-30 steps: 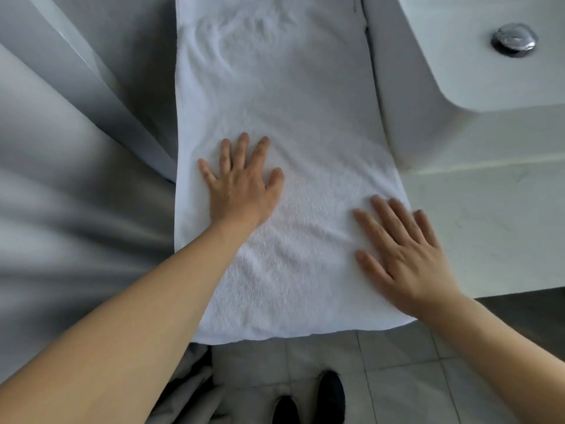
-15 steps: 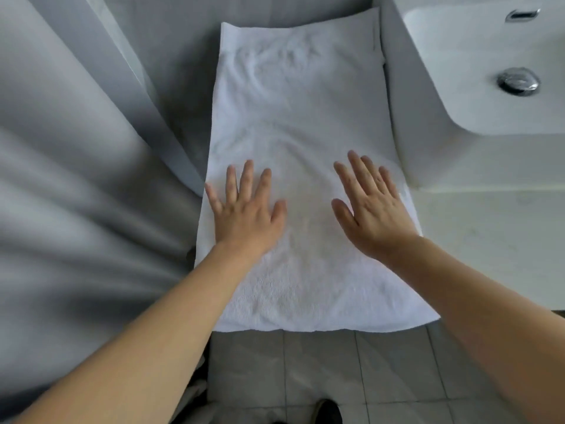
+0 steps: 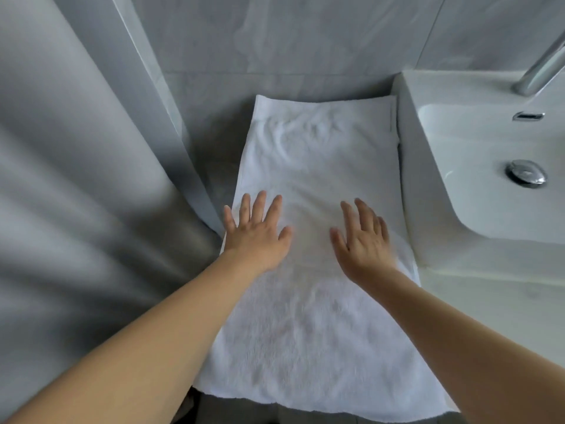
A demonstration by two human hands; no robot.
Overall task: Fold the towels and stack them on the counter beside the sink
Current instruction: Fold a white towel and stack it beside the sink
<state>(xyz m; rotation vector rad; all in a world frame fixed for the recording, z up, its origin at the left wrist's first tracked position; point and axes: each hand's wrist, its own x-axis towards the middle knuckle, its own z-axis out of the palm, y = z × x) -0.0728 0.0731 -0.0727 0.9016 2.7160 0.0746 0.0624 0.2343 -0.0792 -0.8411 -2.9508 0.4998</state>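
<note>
The long white terry towel (image 3: pixel 318 209) lies spread on the table beside the white basin (image 3: pixel 489 179). Left hand (image 3: pixel 256 234) and right hand (image 3: pixel 363 240) press it flat, fingers straight. Smoothing, I'd say; next, lift an end and fold.

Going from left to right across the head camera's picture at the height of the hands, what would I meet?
Grey curtain → left hand, flat on the white towel → right hand, also on the towel → white sink → its metal drain plug.
</note>
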